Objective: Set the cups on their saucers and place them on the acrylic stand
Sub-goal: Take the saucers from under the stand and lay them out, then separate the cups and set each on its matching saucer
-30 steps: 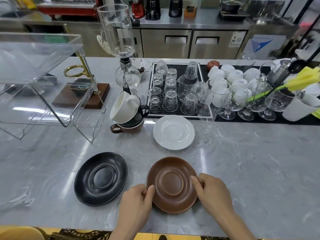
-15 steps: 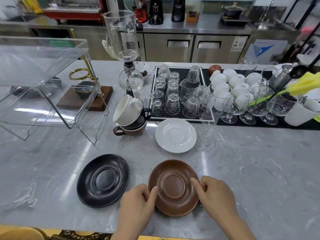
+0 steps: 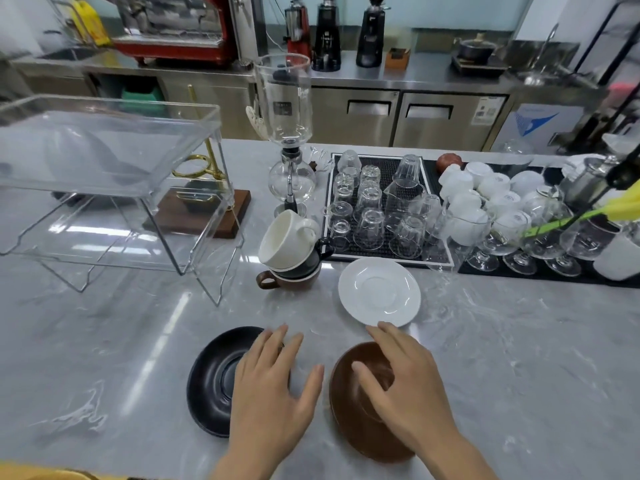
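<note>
Three saucers lie on the marble counter: a black saucer (image 3: 211, 379) at the near left, a brown saucer (image 3: 349, 410) at the near middle and a white saucer (image 3: 379, 291) behind them. A stack of three cups stands left of the white saucer: a tilted white cup (image 3: 285, 237) on a black cup (image 3: 304, 265) on a brown cup (image 3: 294, 280). The clear acrylic stand (image 3: 104, 188) fills the left. My left hand (image 3: 273, 386) hovers open over the black saucer's right edge. My right hand (image 3: 405, 386) hovers open above the brown saucer, fingers spread.
A black mat (image 3: 377, 209) with several upturned glasses sits behind the white saucer. White cups (image 3: 485, 195) and stemmed glasses (image 3: 519, 244) crowd the right. A glass siphon brewer (image 3: 289, 143) stands behind the cup stack, a wooden-based gold dripper stand (image 3: 207, 206) behind the acrylic stand.
Both hands have let go of the brown saucer's rim, lifted and reached forward with fingers spread. The camera has tipped up and closer.
</note>
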{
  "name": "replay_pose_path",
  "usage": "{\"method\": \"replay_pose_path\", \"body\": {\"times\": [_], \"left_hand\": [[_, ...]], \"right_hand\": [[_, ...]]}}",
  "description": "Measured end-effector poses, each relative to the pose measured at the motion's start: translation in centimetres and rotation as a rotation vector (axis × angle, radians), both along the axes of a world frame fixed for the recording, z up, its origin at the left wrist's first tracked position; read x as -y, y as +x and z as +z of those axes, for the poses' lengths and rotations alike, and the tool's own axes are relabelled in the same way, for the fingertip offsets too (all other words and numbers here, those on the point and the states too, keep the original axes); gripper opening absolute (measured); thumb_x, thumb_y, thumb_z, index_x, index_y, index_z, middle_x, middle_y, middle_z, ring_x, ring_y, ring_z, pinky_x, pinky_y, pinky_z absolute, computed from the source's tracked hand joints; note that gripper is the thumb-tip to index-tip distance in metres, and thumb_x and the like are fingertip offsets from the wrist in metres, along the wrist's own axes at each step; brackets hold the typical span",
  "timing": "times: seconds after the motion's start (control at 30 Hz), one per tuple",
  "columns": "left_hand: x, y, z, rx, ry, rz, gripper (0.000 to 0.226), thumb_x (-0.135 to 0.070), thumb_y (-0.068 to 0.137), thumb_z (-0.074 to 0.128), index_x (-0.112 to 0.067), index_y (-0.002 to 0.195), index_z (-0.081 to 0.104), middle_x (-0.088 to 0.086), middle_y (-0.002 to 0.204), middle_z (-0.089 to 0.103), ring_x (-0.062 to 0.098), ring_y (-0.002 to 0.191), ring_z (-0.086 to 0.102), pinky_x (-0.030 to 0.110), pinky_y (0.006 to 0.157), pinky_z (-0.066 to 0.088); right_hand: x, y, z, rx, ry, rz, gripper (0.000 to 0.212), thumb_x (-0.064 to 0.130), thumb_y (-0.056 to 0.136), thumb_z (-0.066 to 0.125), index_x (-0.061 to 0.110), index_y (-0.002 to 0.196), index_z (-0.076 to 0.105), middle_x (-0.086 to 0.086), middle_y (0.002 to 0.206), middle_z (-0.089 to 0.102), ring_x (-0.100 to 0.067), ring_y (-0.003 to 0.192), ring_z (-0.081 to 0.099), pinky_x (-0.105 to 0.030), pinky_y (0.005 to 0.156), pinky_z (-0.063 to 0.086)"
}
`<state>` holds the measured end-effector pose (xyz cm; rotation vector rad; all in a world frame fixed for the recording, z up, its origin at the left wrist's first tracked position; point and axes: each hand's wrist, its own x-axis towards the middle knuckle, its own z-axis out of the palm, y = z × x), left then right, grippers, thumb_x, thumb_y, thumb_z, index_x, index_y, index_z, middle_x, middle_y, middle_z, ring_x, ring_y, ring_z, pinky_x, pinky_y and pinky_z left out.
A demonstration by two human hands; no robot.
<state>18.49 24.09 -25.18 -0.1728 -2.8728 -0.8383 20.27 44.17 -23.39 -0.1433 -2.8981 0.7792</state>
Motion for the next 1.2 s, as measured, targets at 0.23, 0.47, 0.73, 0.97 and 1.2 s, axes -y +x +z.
{"method": "replay_pose_path", "body": {"times": [0.23, 0.47, 0.73, 0.97, 1.2], "left_hand": [[3.1, -2.7, 1.1, 0.034, 0.066, 0.006, 0.075, -0.069, 0.081, 0.044, -0.03, 0.145, 0.052, -0.006, 0.153, 0.049, 0.018, 0.144, 0.041, 0.036, 0.117, 0.033], [5.6, -6.1, 1.2, 0.048, 0.181, 0.016, 0.069, -0.058, 0.082, 0.063, -0.028, 0.144, 0.053, -0.009, 0.149, 0.052, 0.008, 0.14, 0.04, 0.022, 0.113, 0.025], [6.1, -9.8, 1.5, -0.009, 0.215, -0.039, 0.072, -0.066, 0.079, 0.057, -0.032, 0.142, 0.05, -0.028, 0.137, 0.046, -0.012, 0.13, 0.034, 0.003, 0.107, 0.014], [4.7, -13.2, 2.7, 0.026, 0.459, -0.06, 0.07, -0.072, 0.068, 0.069, -0.072, 0.124, 0.027, -0.054, 0.125, 0.036, -0.029, 0.12, 0.035, 0.01, 0.095, 0.034], [3.8, -16.5, 2.4, 0.118, 0.576, -0.042, 0.088, -0.074, 0.054, 0.077, -0.062, 0.131, 0.037, -0.037, 0.13, 0.049, -0.01, 0.12, 0.05, 0.023, 0.096, 0.046]], "right_hand": [[3.2, -2.7, 0.9, 0.029, -0.02, 0.047, 0.068, 0.053, 0.086, 0.063, 0.033, 0.149, 0.044, 0.012, 0.153, 0.044, -0.01, 0.143, 0.04, -0.026, 0.118, 0.028], [5.6, -5.8, 1.7, 0.009, -0.059, 0.018, 0.069, 0.049, 0.088, 0.065, 0.025, 0.149, 0.044, 0.01, 0.152, 0.045, -0.008, 0.142, 0.04, -0.015, 0.112, 0.021], [5.5, -9.0, 2.4, -0.045, -0.143, -0.063, 0.064, 0.045, 0.089, 0.065, 0.026, 0.147, 0.045, 0.012, 0.146, 0.05, -0.008, 0.136, 0.045, -0.02, 0.112, 0.029], [5.3, -12.5, 3.6, -0.14, -0.267, -0.114, 0.058, 0.05, 0.084, 0.06, 0.033, 0.138, 0.051, 0.019, 0.126, 0.057, 0.003, 0.107, 0.057, -0.017, 0.093, 0.043], [5.3, -16.1, 4.6, -0.203, -0.341, -0.071, 0.035, 0.039, 0.091, 0.064, 0.034, 0.126, 0.06, 0.024, 0.112, 0.058, 0.006, 0.089, 0.059, -0.002, 0.069, 0.041]]}}
